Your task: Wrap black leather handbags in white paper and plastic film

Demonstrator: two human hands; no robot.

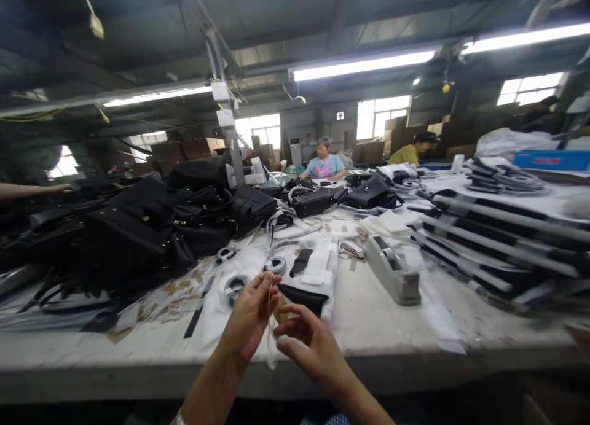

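Observation:
My left hand [249, 317] is closed, thumb and fingertips pinching a thin white string [270, 345] whose loose length hangs down between my hands. My right hand [313, 345] is curled just to the right, its fingertips at a small brown paper tag [279, 306] beside the string. Part of the tag is hidden by the fingers. Beyond my hands lies a wrapped black piece [306, 297] with white padding [318, 262]. Rings of wrapped strap, one grey [275, 264] and one darker [225, 288], rest close to my left hand.
Black handbags [124, 241] pile up on the left. A grey tape dispenser [405, 284] stands to the right, before stacked black pieces with white wrapping [507, 241]. Brown paper scraps [177, 285] litter the white table [369, 333]. A co-worker [324, 164] sits across; another person's arm [32, 191] reaches in left.

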